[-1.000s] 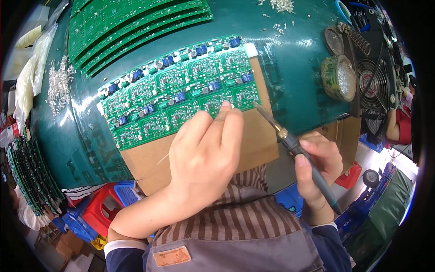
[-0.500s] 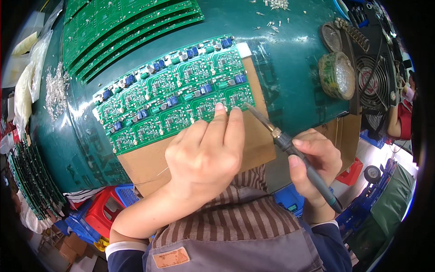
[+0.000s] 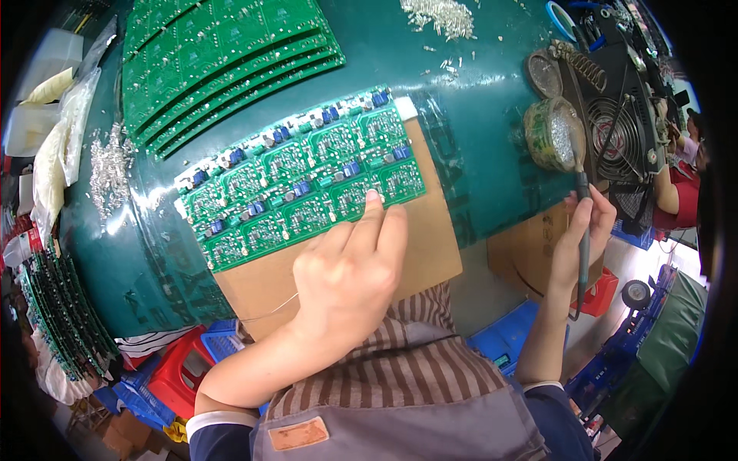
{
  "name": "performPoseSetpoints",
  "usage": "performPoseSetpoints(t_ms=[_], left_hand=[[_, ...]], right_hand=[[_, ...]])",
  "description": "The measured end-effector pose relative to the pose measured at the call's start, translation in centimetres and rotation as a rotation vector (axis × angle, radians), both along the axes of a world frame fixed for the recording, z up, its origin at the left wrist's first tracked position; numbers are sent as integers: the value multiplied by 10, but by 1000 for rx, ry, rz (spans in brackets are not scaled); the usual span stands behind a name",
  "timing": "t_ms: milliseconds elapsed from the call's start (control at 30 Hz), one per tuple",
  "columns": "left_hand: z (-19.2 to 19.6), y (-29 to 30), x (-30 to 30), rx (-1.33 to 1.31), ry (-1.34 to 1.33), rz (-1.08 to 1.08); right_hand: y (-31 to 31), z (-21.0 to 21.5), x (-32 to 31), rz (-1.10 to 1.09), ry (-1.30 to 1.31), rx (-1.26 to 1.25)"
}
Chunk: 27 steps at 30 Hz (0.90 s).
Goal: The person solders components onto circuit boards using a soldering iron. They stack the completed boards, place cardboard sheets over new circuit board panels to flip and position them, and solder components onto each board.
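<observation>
My left hand (image 3: 350,261) rests over the near edge of a green circuit board (image 3: 296,201), index fingertip on the board, other fingers curled. A thin solder wire (image 3: 275,310) runs into this hand from the lower left; where the fingers grip it is hidden. The board, set with blue and silver parts, lies on a brown cardboard sheet (image 3: 346,265). Off to the right, my right hand (image 3: 588,223) is closed round the handle of a soldering iron (image 3: 583,250). The iron's tip reaches the silvery contents of a round, tape-wrapped tin (image 3: 542,131).
Stacked green boards (image 3: 231,65) occupy the far left. Small metal pins lie in one heap (image 3: 438,17) at the back and another (image 3: 111,173) at left. A fan (image 3: 615,134) and a coiled spring holder (image 3: 588,65) stand beyond the tin. Another person's arm (image 3: 667,188) shows far right.
My right hand has carried the soldering iron from the board's right corner up and right to the tin. My left hand stays at the board; the whole view has shifted slightly.
</observation>
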<state>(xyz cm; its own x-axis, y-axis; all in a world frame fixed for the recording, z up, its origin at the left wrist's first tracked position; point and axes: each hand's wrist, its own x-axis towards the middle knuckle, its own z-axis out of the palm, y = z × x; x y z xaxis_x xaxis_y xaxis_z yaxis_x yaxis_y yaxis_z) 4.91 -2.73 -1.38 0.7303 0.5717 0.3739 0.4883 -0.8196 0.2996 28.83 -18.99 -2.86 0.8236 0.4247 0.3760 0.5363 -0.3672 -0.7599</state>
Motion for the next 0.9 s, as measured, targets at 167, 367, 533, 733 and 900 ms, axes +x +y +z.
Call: performPoseSetpoints(t_ms=[167, 367, 533, 733, 900], left_hand=[[5, 2, -7, -125, -30, 5], [32, 18, -51, -215, -117, 19], [48, 26, -124, -214, 94, -9], [41, 19, -179, -538, 313, -42], [22, 22, -184, -321, 365, -108]], right_hand=[[58, 17, -38, 527, -102, 75], [163, 30, -72, 1109, -328, -204], [176, 33, -82, 1244, -285, -381], [158, 42, -79, 1250, -204, -340], [156, 58, -46, 1135, -285, -252]])
